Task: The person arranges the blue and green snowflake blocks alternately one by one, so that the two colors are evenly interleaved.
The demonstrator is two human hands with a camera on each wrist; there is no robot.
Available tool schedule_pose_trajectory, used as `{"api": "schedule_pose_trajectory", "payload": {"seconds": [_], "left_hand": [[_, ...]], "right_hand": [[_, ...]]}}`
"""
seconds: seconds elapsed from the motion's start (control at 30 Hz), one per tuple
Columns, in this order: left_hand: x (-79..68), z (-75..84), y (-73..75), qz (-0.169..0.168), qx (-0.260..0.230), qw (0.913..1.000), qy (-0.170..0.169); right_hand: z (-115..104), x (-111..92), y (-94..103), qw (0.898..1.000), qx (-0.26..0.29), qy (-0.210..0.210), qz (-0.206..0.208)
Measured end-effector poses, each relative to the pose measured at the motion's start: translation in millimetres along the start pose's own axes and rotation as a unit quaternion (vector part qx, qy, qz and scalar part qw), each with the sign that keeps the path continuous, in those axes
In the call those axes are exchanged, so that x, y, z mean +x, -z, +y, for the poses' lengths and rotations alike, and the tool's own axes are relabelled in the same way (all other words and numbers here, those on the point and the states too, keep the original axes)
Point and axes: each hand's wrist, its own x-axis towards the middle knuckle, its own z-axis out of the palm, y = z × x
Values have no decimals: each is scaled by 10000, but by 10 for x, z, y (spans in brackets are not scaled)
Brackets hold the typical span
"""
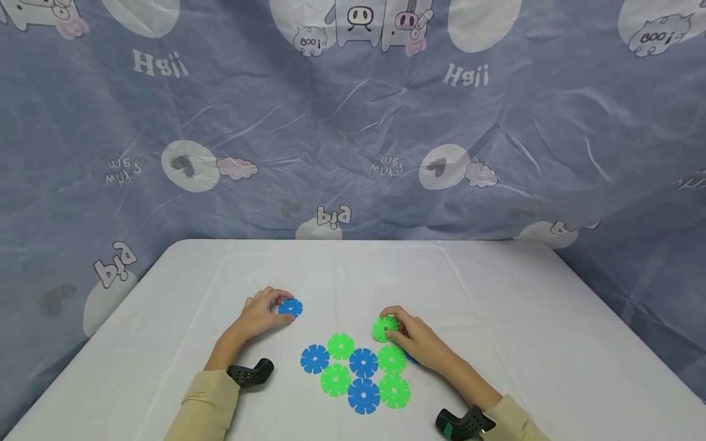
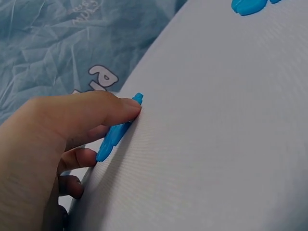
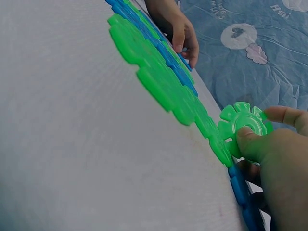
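My left hand (image 1: 261, 313) pinches a blue notched disc (image 1: 290, 308) between thumb and fingers, at the left of the table. In the left wrist view that blue disc (image 2: 118, 132) shows nearly edge-on, close over the white cloth. My right hand (image 1: 417, 337) holds a green notched disc (image 1: 384, 329) by its edge; in the right wrist view this green disc (image 3: 243, 126) stands tilted up, thumb across its face. Right under the right hand lies a blue disc (image 1: 411, 358), mostly hidden by it.
Between the hands several flat discs lie close together: a blue disc (image 1: 315, 359) at the left, a green disc (image 1: 340, 346) at the back, a blue disc (image 1: 364, 396) at the front, others among them. The white table (image 1: 496, 294) ends at a patterned blue curtain (image 1: 353, 122).
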Motion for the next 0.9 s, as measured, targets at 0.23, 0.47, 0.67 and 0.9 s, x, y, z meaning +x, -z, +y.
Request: {"api": "schedule_pose_trajectory", "payload": {"seconds": [0.23, 0.47, 0.67, 0.9], "left_hand": [[5, -10, -14, 69, 23, 10000, 24], [-5, 0, -23, 55, -11, 9999, 86], [-20, 18, -20, 5, -39, 10000, 13], [-9, 4, 11, 35, -31, 10000, 16]], "right_hand": [[-11, 29, -8, 9998, 183, 81, 47], [-32, 13, -12, 9953, -303, 616, 685], [-99, -15, 20, 9973, 6, 50, 738], [-260, 71, -3, 9914, 261, -909, 909]]}}
